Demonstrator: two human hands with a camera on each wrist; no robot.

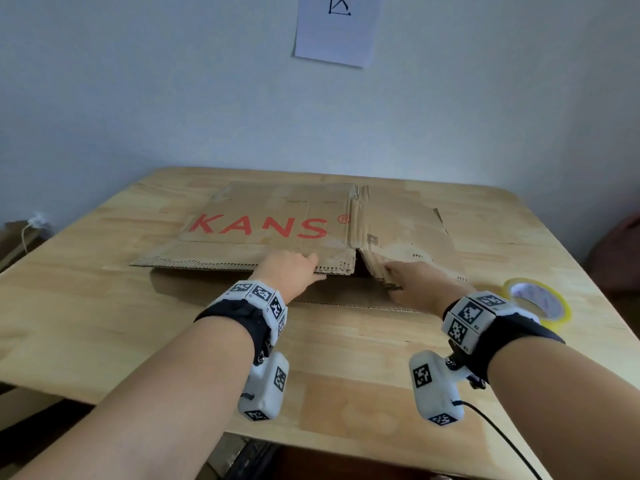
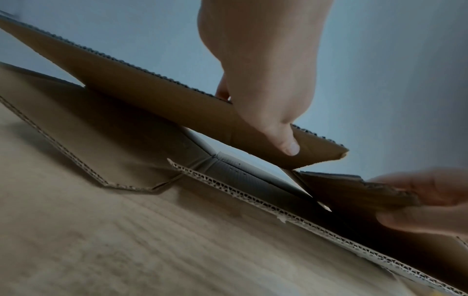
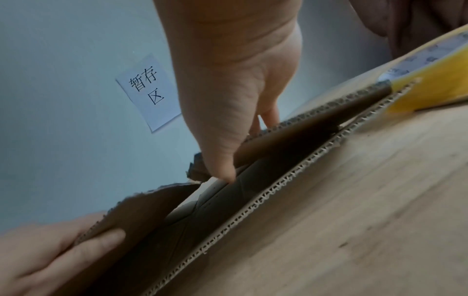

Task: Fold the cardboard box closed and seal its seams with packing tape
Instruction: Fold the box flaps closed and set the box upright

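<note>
Centre frame, your left hand (image 1: 289, 268) and right hand (image 1: 414, 277) each pinch a near flap of the flattened cardboard box (image 1: 277, 216); fingertips hidden beneath. Tape roll (image 1: 538, 301), right, half-hidden behind your wrist.

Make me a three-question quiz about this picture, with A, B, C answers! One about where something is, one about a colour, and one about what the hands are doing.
1. Where is the yellow roll of packing tape?
A. on the wooden table, by the right wrist
B. on top of the box
C. on the wall

2. What colour are the letters KANS on the flattened brown cardboard box?
A. blue
B. red
C. green

3. What are the left hand and the right hand doing?
A. resting flat on the table
B. holding the tape
C. each pinching a near flap edge of the box

Answers: 1 A, the roll sits on the table beside the right wrist. 2 B, the print is red. 3 C, the wrist views show thumbs under and fingers over the flaps.
</note>
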